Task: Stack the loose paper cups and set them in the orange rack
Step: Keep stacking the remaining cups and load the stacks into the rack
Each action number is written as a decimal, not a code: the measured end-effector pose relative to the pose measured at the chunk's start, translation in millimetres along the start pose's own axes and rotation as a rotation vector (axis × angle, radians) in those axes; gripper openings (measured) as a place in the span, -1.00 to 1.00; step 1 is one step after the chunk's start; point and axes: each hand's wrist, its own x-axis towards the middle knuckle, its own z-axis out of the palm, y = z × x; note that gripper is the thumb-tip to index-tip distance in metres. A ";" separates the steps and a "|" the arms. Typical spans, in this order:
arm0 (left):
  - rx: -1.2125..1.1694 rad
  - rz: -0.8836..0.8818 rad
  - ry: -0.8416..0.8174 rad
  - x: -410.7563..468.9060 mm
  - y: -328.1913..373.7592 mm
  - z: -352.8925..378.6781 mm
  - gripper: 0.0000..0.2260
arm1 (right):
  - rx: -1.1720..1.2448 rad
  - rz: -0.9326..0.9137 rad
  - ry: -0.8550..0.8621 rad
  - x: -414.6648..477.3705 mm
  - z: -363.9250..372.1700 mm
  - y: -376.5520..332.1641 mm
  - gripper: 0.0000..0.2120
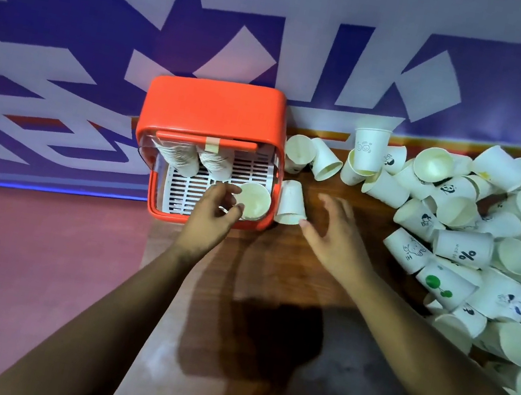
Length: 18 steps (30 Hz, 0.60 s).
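1. Your orange rack (213,112) stands at the left end of the desk (274,269), open toward you.
2. Two cup stacks (182,157) lean at its back.
3. Your left hand (215,210) grips a single cup (253,201) at the rack's front right.
4. A tipped cup (293,203) lies just beside the rack.
5. A heap of loose cups (488,237) covers the desk's right side.

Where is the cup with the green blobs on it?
In the head view, the green-blob cup lies on its side at the left edge of the cup pile on the right, just below the cup marked %.
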 end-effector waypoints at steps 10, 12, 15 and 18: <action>0.150 0.060 -0.329 -32.2 58.4 122.1 -0.77 | -0.088 0.182 0.216 -77.2 -104.4 147.5 -0.52; 0.261 0.092 -0.398 -28.9 74.1 155.9 -0.71 | -0.110 0.238 0.219 -80.0 -121.1 168.7 -0.50; 0.404 0.177 -0.492 -21.3 97.2 204.2 -0.61 | -0.133 0.285 0.164 -82.4 -132.0 195.4 -0.45; 0.507 0.234 -0.558 -8.5 106.8 245.8 -0.49 | -0.155 0.321 0.067 -86.2 -127.9 216.9 -0.38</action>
